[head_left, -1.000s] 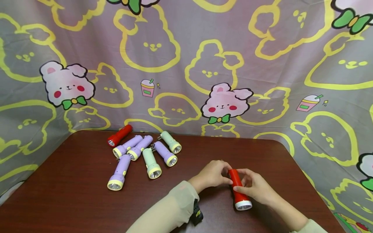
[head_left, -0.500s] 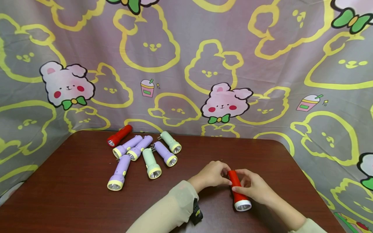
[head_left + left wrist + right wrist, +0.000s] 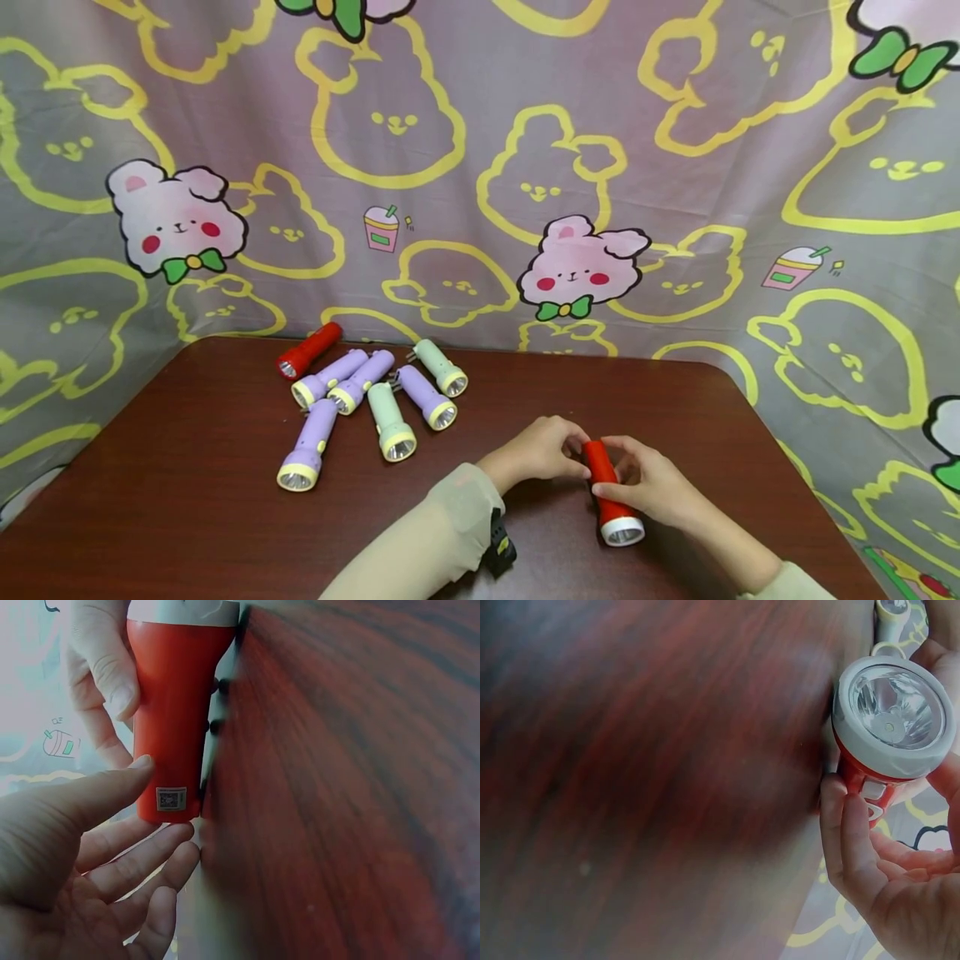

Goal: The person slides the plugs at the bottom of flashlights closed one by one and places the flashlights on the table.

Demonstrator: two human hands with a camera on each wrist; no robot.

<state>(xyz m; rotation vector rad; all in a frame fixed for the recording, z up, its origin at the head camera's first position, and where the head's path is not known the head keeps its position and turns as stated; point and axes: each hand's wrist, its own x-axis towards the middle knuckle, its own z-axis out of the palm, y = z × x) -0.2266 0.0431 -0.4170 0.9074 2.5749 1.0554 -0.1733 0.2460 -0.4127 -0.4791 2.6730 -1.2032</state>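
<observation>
Faces a pinkish-gray cloth [image 3: 450, 200] across the whole far side, printed with yellow outlines, rosy-cheeked animal faces and drink cups. Works over a dark red-brown table [image 3: 195, 533] set against it. Reaches in from the near side in cream sleeves [image 3: 420, 533]. Keeps to the near right part of the table with both hands, turned toward each other across one red flashlight [image 3: 174, 712]. Grips its barrel from the right with the right hand [image 3: 660, 487], thumb on one side and fingertips on the other. Curls the left hand [image 3: 542, 450] loosely about the tail end from the left, thumb against the side. Cannot tell whether barrel and table touch. Has, well apart on the far left, four purple flashlights [image 3: 309, 442], two pale green flashlights [image 3: 386, 408] and a second red flashlight [image 3: 308, 352], lying in a loose group with lenses mostly toward the near side. Wears a black strap [image 3: 500, 543] on the left wrist. Points the white-rimmed lens [image 3: 896, 709] of the gripped flashlight toward the near side, with a pale switch [image 3: 872, 789] below the rim and a small printed sticker [image 3: 171, 799] near the tail.
</observation>
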